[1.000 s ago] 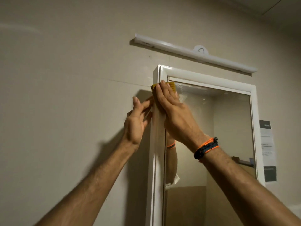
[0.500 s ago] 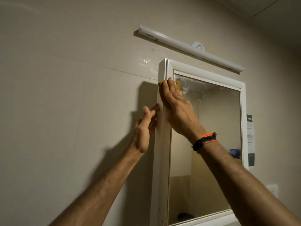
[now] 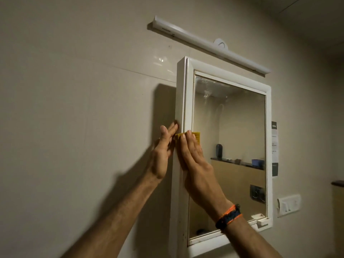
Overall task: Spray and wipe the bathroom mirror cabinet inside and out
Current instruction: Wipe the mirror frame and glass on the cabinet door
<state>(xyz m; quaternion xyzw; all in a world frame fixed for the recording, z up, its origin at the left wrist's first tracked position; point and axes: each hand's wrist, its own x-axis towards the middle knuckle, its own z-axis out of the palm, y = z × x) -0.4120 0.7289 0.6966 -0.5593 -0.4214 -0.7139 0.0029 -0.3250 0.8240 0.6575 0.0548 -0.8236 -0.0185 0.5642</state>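
One yellow cloth (image 3: 188, 136), thin and limp, judged light; it wants a flat palm, not a pinch. It sits on the left frame edge of the mirror cabinet (image 3: 188, 94), about mid-height. My right hand (image 3: 195, 161) lies flat over it, fingers pressed together, pinning it to the white frame. My left hand (image 3: 162, 155) braces the cabinet's outer side, fingers extended. Glass (image 3: 230, 127) shows smears near the top; probably fragile, so light pressure there. Light bar (image 3: 210, 44) above.

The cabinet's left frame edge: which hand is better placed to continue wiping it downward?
The right hand. It already presses the yellow cloth flat on the cabinet frame. The left hand holds no cloth; it only rests against the cabinet's outer side.
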